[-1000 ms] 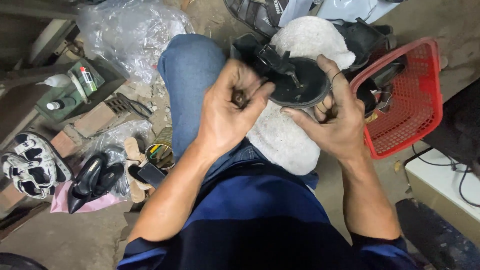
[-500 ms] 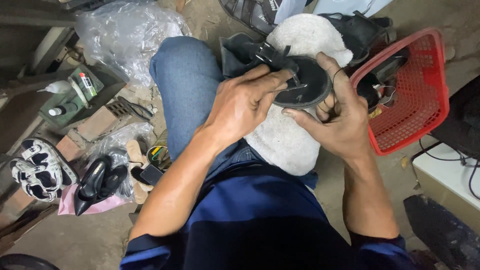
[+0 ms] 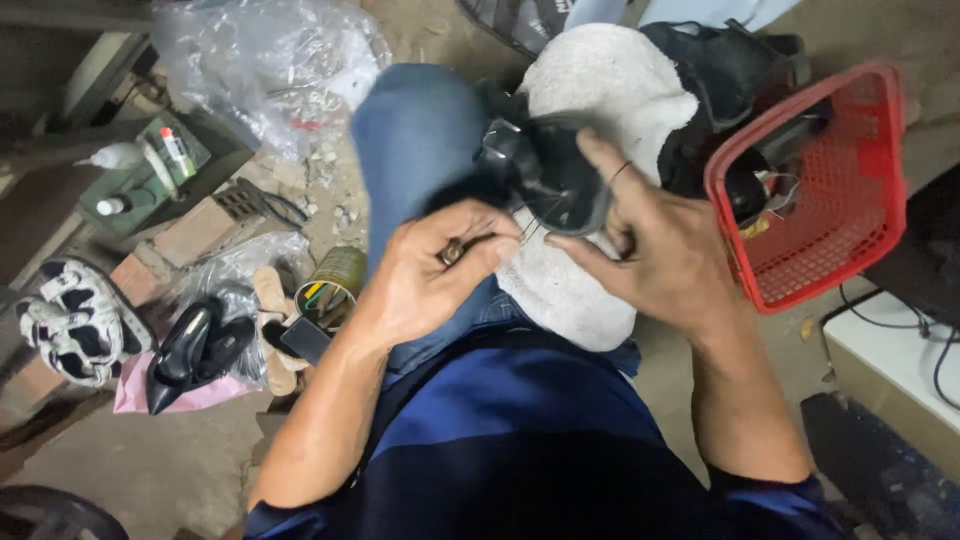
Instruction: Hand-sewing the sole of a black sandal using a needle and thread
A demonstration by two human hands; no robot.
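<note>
1. Black leather shoe [image 3: 545, 170] is resting on the white towel [image 3: 600, 90] over my knee, and my right hand [image 3: 660, 250] is steadying it, fingers [image 3: 600, 160] spread and pressing on its sole.
2. My left hand [image 3: 430, 275] is sitting just below the shoe, fingers [image 3: 470, 250] pinching together on something small and metallic; I cannot tell what it is.
3. I am judging that the shoe should be kept pressed flat into the towel and any thread pulled straight, not sideways.
4. Compared with half a second ago, my left hand is lying lower, off the shoe, and the shoe is appearing more blurred.
5. Beside me, the red basket [image 3: 850, 180] and black heels [image 3: 190, 350] are lying on the floor.
</note>
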